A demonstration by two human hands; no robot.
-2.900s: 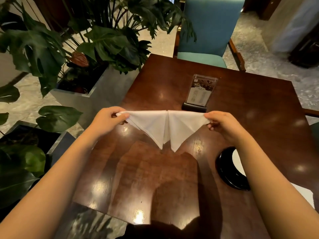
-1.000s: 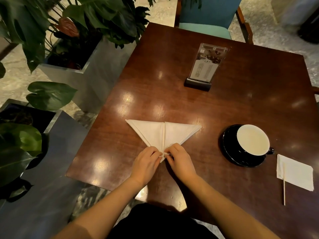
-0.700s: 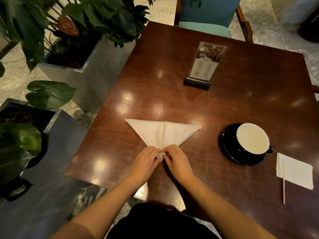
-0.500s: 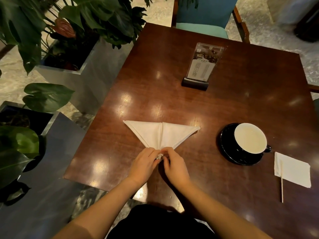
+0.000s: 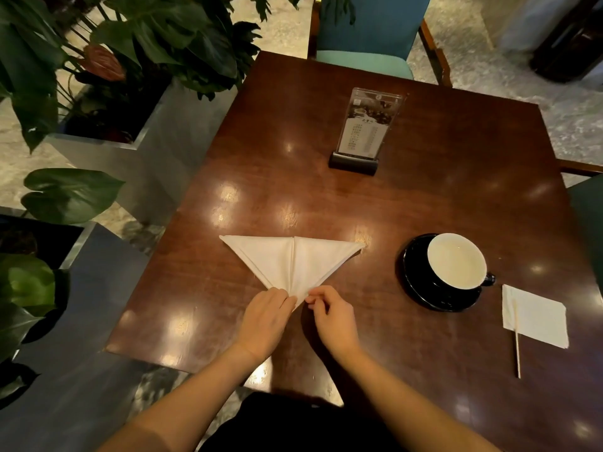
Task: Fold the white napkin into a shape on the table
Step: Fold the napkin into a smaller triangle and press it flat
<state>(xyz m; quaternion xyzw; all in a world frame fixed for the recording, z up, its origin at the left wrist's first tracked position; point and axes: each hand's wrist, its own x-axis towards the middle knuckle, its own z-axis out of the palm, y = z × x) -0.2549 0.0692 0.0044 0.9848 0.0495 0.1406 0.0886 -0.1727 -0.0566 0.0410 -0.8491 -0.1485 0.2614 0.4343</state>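
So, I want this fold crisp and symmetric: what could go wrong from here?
The left hand and right hand pinch only the near tip of the white napkin; its free far corners could skew. The cup on its saucer stands near the right hand; a wide sweep might knock it.

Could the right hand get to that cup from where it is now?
Probably yes. The right hand pinches the napkin tip, and only bare table lies between it and the cup to its right; it would have to let go first.
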